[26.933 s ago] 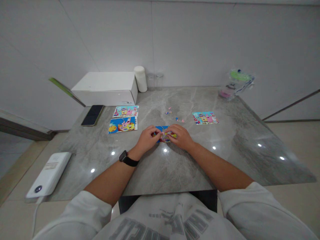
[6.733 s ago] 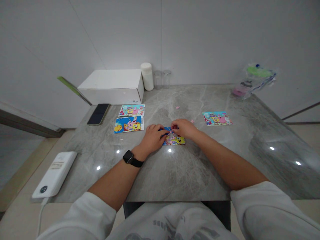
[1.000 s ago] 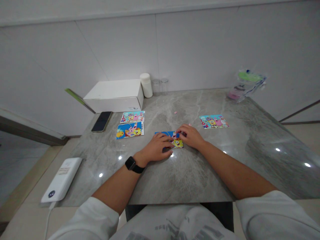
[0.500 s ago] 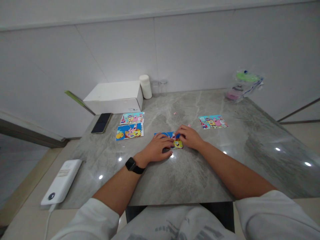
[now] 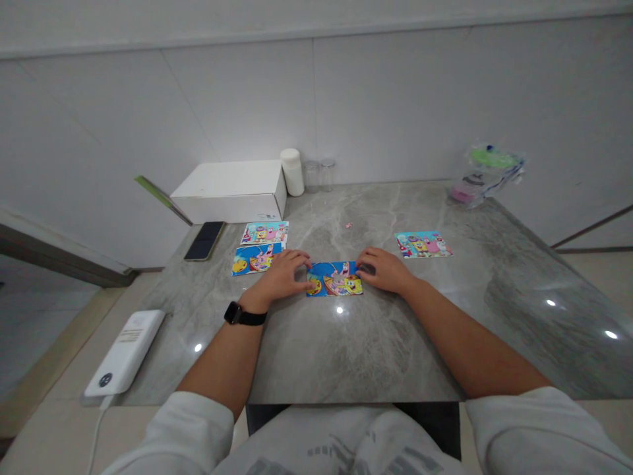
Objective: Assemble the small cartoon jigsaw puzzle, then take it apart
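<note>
A small blue cartoon picture card [image 5: 336,280] lies flat on the grey table in front of me, with a pink starfish and a yellow sponge figure printed on it. My left hand [image 5: 283,276], a black watch on its wrist, curls around the card's left edge, thumb low and fingertips at the upper corner. At the right edge, the bent fingers of my right hand [image 5: 384,269] touch the card. Just behind my left hand lies another blue picture card [image 5: 250,259], partly covered by it. A light-blue card [image 5: 264,232] is beyond that.
Another light-blue card [image 5: 423,244] lies to the right, and a tiny pink bit [image 5: 349,225] farther back. Along the wall stand a white box [image 5: 230,191], a white bottle [image 5: 291,173], clear glasses [image 5: 326,176] and a plastic bag [image 5: 487,175]. A phone [image 5: 205,240] and power bank [image 5: 126,353] are left.
My left hand has slid left off the card's face to its left edge, uncovering the picture. My right hand has shifted slightly right, to the right edge.
</note>
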The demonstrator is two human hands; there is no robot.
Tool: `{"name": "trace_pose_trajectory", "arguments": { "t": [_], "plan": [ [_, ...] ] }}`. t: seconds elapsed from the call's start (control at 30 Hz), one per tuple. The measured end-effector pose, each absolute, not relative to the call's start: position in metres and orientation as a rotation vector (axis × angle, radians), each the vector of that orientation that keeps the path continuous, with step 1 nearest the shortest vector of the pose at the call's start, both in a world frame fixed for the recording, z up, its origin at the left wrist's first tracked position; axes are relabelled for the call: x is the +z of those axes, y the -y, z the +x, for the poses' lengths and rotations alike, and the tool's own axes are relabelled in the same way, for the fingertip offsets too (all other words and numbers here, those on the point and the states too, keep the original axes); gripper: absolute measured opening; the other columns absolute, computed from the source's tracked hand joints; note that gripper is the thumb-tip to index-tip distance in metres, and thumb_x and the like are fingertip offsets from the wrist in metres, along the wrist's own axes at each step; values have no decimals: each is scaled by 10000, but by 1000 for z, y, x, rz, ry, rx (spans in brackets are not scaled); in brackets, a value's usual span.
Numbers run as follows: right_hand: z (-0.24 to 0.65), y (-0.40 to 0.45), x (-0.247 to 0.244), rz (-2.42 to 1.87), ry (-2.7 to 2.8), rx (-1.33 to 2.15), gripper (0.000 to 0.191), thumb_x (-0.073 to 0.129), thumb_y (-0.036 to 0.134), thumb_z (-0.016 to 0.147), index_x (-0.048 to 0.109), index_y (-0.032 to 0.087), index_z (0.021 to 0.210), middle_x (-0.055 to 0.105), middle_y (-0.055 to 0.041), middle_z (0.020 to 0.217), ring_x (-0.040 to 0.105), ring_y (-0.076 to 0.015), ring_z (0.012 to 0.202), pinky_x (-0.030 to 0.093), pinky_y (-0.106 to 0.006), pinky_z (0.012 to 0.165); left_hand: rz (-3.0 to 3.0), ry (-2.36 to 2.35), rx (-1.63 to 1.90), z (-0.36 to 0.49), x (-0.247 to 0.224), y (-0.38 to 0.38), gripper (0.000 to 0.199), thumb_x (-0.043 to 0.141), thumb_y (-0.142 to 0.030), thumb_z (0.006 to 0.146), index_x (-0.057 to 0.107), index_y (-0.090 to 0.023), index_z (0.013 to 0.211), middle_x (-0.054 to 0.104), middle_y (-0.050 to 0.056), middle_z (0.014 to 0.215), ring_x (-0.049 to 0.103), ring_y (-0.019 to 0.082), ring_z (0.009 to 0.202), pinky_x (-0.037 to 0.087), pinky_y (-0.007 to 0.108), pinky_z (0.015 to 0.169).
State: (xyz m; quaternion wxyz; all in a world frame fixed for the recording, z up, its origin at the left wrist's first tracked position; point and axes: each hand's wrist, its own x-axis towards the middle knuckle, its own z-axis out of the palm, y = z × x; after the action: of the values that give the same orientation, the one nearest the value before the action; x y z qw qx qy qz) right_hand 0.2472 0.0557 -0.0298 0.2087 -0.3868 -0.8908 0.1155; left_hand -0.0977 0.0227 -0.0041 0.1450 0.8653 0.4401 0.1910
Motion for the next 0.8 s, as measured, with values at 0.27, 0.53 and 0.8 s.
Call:
{"name": "trace_pose_trajectory", "arguments": {
  "t": [0.27,0.53,0.8],
  "plan": [
    [249,-59,-32,-986,2495,364,199,731,407,915,791,246,1014,720,-90,1056,662,-239,993,515,-376,909,2500,-1223,475,-103,-11,-27,389,856,-516,761,751,-261,1035,672,61,1293,572,279,1213,424,467,1087],
    [250,-62,-35,-1030,2485,321,188,711,392,926,777,231,999,721,-90,1053,663,-242,989,514,-365,887,2515,-1254,494,-93,-11,-25,380,852,-502,792,751,-270,1075,675,48,1336,577,267,1223,408,457,1092],
    [274,-85,-35,-1496,1850,230,245,557,265,943,737,188,1089,744,-98,1011,631,-212,745,502,-368,789,2526,-1294,456,-89,-8,-24,361,838,-497,806,766,-278,1084,685,53,1343,566,282,1247,389,466,1088]
  ]
}}
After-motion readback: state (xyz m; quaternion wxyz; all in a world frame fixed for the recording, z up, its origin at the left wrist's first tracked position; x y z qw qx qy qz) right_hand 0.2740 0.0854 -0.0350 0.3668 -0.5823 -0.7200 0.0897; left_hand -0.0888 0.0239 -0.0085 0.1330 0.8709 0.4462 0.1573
